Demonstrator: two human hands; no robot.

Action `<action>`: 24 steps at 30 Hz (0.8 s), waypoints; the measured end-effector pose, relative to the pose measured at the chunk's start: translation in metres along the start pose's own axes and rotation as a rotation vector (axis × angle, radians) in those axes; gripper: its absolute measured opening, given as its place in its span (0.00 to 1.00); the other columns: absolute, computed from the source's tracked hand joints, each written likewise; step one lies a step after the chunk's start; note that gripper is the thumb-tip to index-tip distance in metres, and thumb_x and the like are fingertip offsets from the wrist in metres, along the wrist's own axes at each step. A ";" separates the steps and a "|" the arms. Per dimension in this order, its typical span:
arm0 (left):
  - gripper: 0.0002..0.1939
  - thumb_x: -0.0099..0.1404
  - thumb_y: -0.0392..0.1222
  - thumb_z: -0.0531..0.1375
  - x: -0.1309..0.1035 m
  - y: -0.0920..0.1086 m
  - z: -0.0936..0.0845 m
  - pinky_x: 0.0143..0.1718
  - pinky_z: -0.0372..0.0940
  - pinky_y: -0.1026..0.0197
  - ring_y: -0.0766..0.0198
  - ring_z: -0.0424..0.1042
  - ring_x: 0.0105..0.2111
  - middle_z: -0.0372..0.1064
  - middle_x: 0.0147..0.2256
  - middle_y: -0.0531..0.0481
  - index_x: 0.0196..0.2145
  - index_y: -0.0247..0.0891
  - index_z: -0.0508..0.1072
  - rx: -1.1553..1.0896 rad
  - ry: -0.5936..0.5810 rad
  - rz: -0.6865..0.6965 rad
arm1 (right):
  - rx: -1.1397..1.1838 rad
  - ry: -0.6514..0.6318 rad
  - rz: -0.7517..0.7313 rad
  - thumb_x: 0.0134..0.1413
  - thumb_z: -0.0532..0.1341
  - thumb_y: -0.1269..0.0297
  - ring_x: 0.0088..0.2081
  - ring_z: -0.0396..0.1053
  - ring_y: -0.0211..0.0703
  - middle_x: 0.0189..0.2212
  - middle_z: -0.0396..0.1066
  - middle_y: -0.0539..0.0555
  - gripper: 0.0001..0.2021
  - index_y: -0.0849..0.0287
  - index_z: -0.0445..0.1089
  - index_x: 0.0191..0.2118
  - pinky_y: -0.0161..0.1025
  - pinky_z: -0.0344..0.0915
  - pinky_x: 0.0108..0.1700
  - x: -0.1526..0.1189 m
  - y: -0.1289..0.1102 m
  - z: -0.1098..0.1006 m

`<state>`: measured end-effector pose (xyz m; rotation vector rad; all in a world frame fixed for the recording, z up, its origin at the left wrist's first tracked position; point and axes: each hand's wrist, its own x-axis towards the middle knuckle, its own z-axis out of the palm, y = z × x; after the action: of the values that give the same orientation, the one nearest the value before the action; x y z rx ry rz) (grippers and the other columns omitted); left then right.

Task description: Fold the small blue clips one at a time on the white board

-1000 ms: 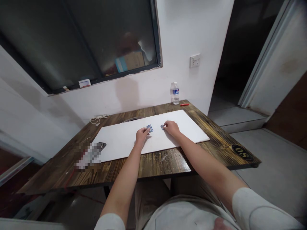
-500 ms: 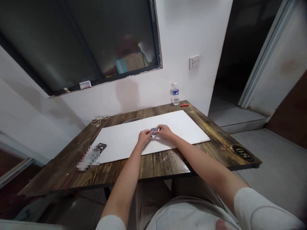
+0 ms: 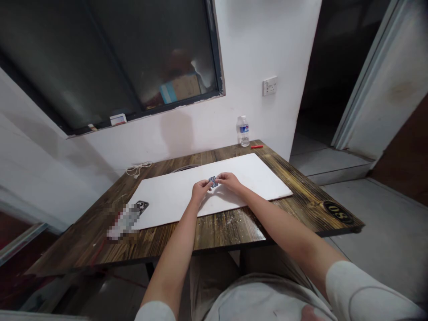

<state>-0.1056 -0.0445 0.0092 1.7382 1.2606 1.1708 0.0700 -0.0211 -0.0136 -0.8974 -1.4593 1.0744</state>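
Between my two hands, over the white board (image 3: pixel 167 200), is a small dark blue-grey patterned piece (image 3: pixel 213 181); its exact kind is too small to make out. My left hand (image 3: pixel 201 190) pinches its left side with thumb and fingers. On the opposite side, my right hand (image 3: pixel 230 181) grips it with the fingertips. Both hands are closed on the piece, and the fingertips partly cover its edges. Shadows of the hands fall on the board just below.
The board lies on a dark wooden table (image 3: pixel 227 232). Toward the back right stand a water bottle (image 3: pixel 244 132) and a red pen-like stick (image 3: pixel 257 146). A white cable (image 3: pixel 138 168) lies at the back left, and a dark phone-like item (image 3: pixel 142 206) at the board's left end, beside a blurred patch.
The piece has been turned and tilted between my fingers, so more of its patterned face shows. Both hands stay at nearly the same spot over the board.
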 end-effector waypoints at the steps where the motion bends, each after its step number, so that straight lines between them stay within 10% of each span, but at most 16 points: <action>1: 0.17 0.53 0.54 0.64 0.000 0.000 0.000 0.27 0.58 0.64 0.66 0.64 0.22 0.68 0.20 0.52 0.24 0.35 0.75 -0.002 0.001 0.002 | 0.002 -0.007 -0.006 0.39 0.66 0.54 0.28 0.66 0.39 0.25 0.72 0.50 0.13 0.60 0.72 0.27 0.38 0.61 0.35 0.000 0.000 0.000; 24: 0.18 0.53 0.55 0.64 0.002 -0.005 0.000 0.28 0.61 0.62 0.65 0.66 0.23 0.69 0.21 0.51 0.26 0.35 0.76 0.024 0.070 -0.015 | -0.085 0.097 0.040 0.42 0.65 0.54 0.28 0.67 0.41 0.25 0.74 0.52 0.13 0.60 0.74 0.27 0.37 0.60 0.32 0.000 -0.010 -0.015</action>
<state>-0.1069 -0.0414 0.0057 1.7157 1.3322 1.2212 0.0852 -0.0219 -0.0041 -1.0293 -1.4204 0.9901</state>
